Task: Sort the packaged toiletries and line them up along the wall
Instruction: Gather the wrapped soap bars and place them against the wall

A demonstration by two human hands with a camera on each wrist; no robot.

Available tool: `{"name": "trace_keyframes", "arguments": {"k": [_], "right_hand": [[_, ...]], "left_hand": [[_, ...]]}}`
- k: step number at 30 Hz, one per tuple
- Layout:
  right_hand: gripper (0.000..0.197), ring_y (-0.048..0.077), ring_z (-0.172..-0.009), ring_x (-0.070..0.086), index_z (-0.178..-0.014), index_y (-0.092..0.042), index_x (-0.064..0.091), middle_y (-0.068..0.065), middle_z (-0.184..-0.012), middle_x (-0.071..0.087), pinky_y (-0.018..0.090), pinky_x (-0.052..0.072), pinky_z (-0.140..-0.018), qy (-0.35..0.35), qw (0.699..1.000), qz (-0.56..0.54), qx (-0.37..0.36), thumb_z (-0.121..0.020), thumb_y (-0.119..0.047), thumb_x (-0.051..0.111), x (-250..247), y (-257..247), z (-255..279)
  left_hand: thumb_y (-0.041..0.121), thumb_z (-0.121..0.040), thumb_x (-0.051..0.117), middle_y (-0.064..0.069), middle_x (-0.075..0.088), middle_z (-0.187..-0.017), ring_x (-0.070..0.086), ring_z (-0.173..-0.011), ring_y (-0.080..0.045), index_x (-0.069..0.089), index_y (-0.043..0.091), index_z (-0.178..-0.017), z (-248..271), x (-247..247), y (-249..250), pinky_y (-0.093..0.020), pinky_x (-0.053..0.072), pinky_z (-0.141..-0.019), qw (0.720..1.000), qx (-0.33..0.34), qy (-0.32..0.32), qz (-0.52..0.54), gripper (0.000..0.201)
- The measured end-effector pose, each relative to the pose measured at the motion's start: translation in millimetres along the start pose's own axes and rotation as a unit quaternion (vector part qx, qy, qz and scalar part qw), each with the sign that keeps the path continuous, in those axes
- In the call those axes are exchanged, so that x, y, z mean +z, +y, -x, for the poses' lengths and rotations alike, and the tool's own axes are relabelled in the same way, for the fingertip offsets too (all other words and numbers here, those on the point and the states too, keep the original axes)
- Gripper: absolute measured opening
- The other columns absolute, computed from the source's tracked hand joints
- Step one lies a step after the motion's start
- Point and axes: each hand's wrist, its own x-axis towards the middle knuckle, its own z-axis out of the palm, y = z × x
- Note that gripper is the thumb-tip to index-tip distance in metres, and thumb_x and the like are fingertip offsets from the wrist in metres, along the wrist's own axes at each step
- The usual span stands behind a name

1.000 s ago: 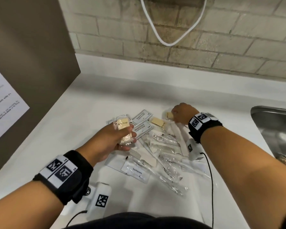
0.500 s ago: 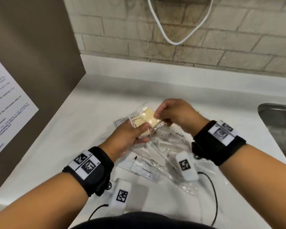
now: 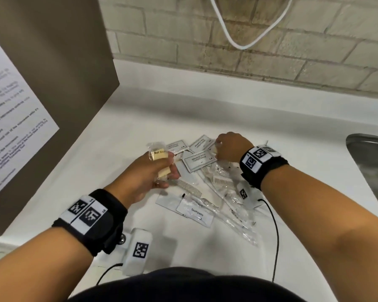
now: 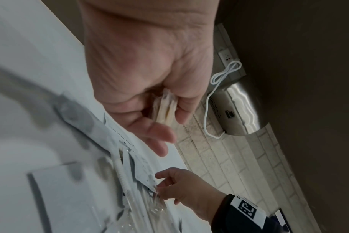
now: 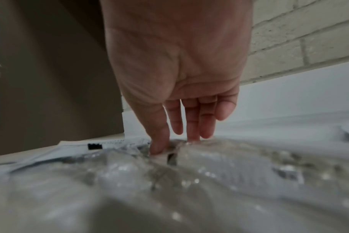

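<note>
A pile of packaged toiletries lies on the white counter (image 3: 100, 171): shampoo sachets (image 3: 198, 160), a toothpaste sachet (image 3: 194, 212), combs (image 3: 187, 188) and clear-wrapped toothbrushes (image 3: 238, 216). My left hand (image 3: 164, 166) hovers over the pile's left edge and grips wrapped bath soaps (image 3: 158, 154), seen edge-on as the soaps (image 4: 165, 110) between thumb and fingers of the left hand (image 4: 165, 116). My right hand (image 3: 218, 149) reaches down at the pile's far side. In the right wrist view the right hand (image 5: 175, 145) has fairly straight fingers, with thumb and middle fingertip touching a clear-wrapped packet (image 5: 189, 154).
A brick wall (image 3: 227, 68) with a white ledge runs behind a bare strip of counter. A brown panel (image 3: 52, 73) bearing a printed sheet (image 3: 13, 127) closes the left side. A steel sink (image 3: 371, 171) lies at the right. A white cable (image 3: 238, 43) hangs on the wall.
The right hand brought a soap packet to the left hand, let it go there, then went back to the pile's far side. The left hand keeps the soaps.
</note>
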Motion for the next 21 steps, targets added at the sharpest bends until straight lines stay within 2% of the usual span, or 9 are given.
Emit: {"name": "trace_keyframes", "arguments": {"k": [5,7,8,11,13,14,16,18,21], "right_hand": [[0.029,0.025,-0.096,0.062,-0.113,-0.014,0.059,0.004,-0.108,0.063,0.034,0.050,-0.078,0.021,0.998,0.059,-0.021,-0.089,-0.029,0.050,-2.6,-3.8,14.0],[0.024,0.027,-0.094,0.062,-0.106,-0.014,0.063,0.006,-0.106,0.065,0.033,0.049,-0.076,0.057,0.998,0.010,-0.013,-0.091,-0.023,0.047,-10.3,-3.9,20.9],[0.020,0.026,-0.091,0.062,-0.100,-0.015,0.067,0.005,-0.103,0.064,0.032,0.048,-0.075,0.078,0.996,-0.052,-0.010,-0.090,-0.022,0.051,-14.8,-4.3,23.2],[0.009,0.014,-0.078,0.057,-0.089,-0.021,0.075,-0.005,-0.087,0.053,0.025,0.047,-0.073,0.174,0.952,-0.225,-0.109,-0.080,-0.024,0.075,-29.0,-21.3,38.9],[0.012,0.009,-0.073,0.056,-0.087,-0.017,0.075,-0.007,-0.084,0.053,0.019,0.046,-0.070,0.205,0.917,-0.294,-0.173,-0.077,-0.023,0.078,-36.0,-48.1,59.6],[0.012,0.011,-0.072,0.057,-0.086,-0.014,0.075,-0.006,-0.084,0.054,0.020,0.047,-0.069,0.217,0.905,-0.301,-0.207,-0.077,-0.021,0.078,-35.9,-61.4,69.4],[0.010,0.014,-0.072,0.060,-0.083,-0.010,0.073,-0.003,-0.084,0.057,0.029,0.052,-0.070,0.213,0.894,-0.280,-0.278,-0.076,-0.017,0.076,-29.2,-82.8,84.2],[0.013,0.017,-0.080,0.063,-0.089,-0.011,0.075,0.001,-0.088,0.062,0.035,0.053,-0.076,0.151,0.888,-0.275,-0.335,-0.076,-0.013,0.074,-19.2,-91.7,89.2],[0.021,0.015,-0.097,0.063,-0.103,-0.017,0.073,-0.001,-0.103,0.067,0.031,0.049,-0.088,0.103,0.905,-0.289,-0.295,-0.085,-0.012,0.065,-10.7,-89.4,79.3]], "left_hand": [[0.027,-0.092,0.062,-0.006,0.069,-0.083,0.073,-0.068,-0.020,0.060,0.016,-0.107,5.2,-7.6,-0.2,-0.021,0.049,-0.047,0.999,-0.023,0.027,0.010,0.019],[0.031,-0.093,0.059,-0.007,0.069,-0.083,0.072,-0.067,-0.020,0.060,0.015,-0.107,7.5,-8.2,2.0,-0.021,0.049,-0.046,0.999,-0.028,0.025,0.013,0.021],[0.035,-0.094,0.056,-0.008,0.068,-0.083,0.071,-0.067,-0.020,0.060,0.015,-0.106,8.5,-8.0,3.3,-0.021,0.049,-0.045,0.999,-0.032,0.020,0.014,0.023],[0.049,-0.093,0.049,-0.008,0.068,-0.081,0.070,-0.068,-0.022,0.061,0.013,-0.103,9.9,-7.2,5.5,-0.022,0.048,-0.044,0.999,-0.047,0.009,0.015,0.039],[0.057,-0.092,0.044,-0.009,0.069,-0.081,0.070,-0.068,-0.022,0.063,0.013,-0.103,10.2,-4.8,6.2,-0.023,0.049,-0.045,0.998,-0.059,-0.004,0.020,0.049],[0.059,-0.092,0.042,-0.010,0.070,-0.082,0.070,-0.068,-0.022,0.064,0.012,-0.103,10.3,-3.0,6.8,-0.023,0.049,-0.045,0.998,-0.062,-0.013,0.025,0.052],[0.056,-0.093,0.042,-0.008,0.070,-0.081,0.069,-0.067,-0.020,0.065,0.013,-0.101,11.5,0.2,8.4,-0.022,0.050,-0.045,0.997,-0.056,-0.033,0.033,0.049],[0.041,-0.095,0.050,-0.005,0.069,-0.076,0.066,-0.059,-0.014,0.066,0.013,-0.096,13.7,-1.3,10.3,-0.019,0.049,-0.042,0.998,-0.044,-0.025,0.037,0.032],[0.018,-0.094,0.056,-0.004,0.069,-0.071,0.064,-0.054,-0.014,0.064,0.010,-0.094,15.0,-17.0,10.1,-0.018,0.046,-0.040,0.998,-0.046,0.024,0.033,0.012]]}}
